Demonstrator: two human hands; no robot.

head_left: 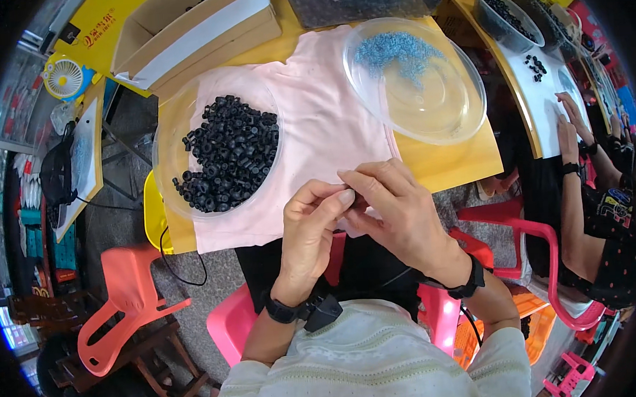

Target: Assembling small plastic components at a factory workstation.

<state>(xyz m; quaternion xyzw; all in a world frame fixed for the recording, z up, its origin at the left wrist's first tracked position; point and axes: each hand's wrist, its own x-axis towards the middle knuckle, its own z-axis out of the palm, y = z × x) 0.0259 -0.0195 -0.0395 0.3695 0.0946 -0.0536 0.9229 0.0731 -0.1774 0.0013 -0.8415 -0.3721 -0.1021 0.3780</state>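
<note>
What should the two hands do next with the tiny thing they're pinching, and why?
Probably finish pressing the tiny pinched piece together: left hand and right hand meet fingertip to fingertip above the pink cloth, between the clear bowl of black rings and clear dish of blue bits.

Cloth point(314, 127) lies on tabletop point(460, 162). Left bowl point(168, 145) on cloth holds small cylindrical parts point(230, 163); right bowl point(436, 113) holds tiny rings point(396, 50). Cardboard box point(194, 32) behind left bowl. Hands point(354, 211) meet at near tabletop edge.

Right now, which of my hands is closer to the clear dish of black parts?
Left. Your left hand sits just right of and below the dish of black parts; your right hand is farther right, fingertips meeting the left's.
</note>
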